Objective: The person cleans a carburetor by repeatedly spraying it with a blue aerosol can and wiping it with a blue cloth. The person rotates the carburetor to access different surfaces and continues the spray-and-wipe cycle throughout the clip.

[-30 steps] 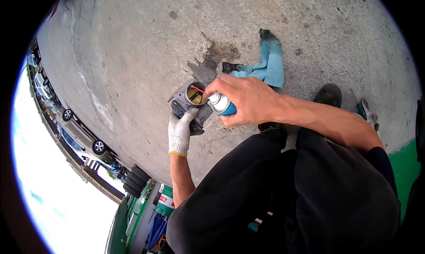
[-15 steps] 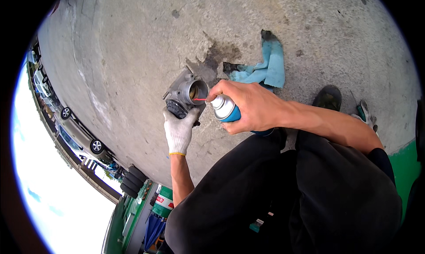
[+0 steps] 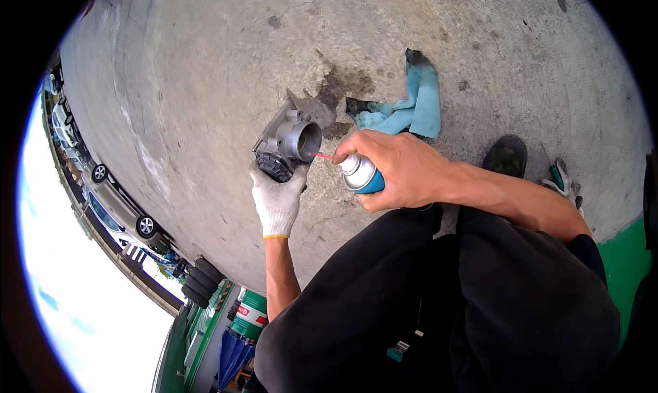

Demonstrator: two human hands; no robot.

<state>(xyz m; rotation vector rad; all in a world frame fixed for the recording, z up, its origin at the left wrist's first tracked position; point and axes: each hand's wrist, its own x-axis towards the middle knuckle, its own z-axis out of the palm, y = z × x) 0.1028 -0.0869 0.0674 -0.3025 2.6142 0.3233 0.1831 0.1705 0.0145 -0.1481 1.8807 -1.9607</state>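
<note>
My left hand point(image 3: 279, 200), in a white knit glove with a yellow cuff edge, grips a grey metal throttle body point(image 3: 290, 138) by its black plastic housing point(image 3: 273, 165). Its round bore faces right, toward the spray can. Bare, my right hand point(image 3: 403, 168) is wrapped round a blue and silver spray can point(image 3: 362, 176), the index finger on the nozzle. A thin red straw point(image 3: 321, 156) runs from that nozzle to the rim of the bore. Whether any spray comes out cannot be made out.
On the concrete floor point(image 3: 205, 91) beyond my right hand lies a crumpled light-blue cloth point(image 3: 411, 105) with dark, dirty ends. A glove point(image 3: 563, 178) lies near my shoe point(image 3: 506, 158). Stacked tyres point(image 3: 202, 282), a green drum point(image 3: 251, 314) and parked cars point(image 3: 122, 204) stand at the left.
My right hand and the spray can have moved slightly right, drawing the straw back from deeper in the bore to its rim. The throttle body has turned slightly; my left hand still holds it.
</note>
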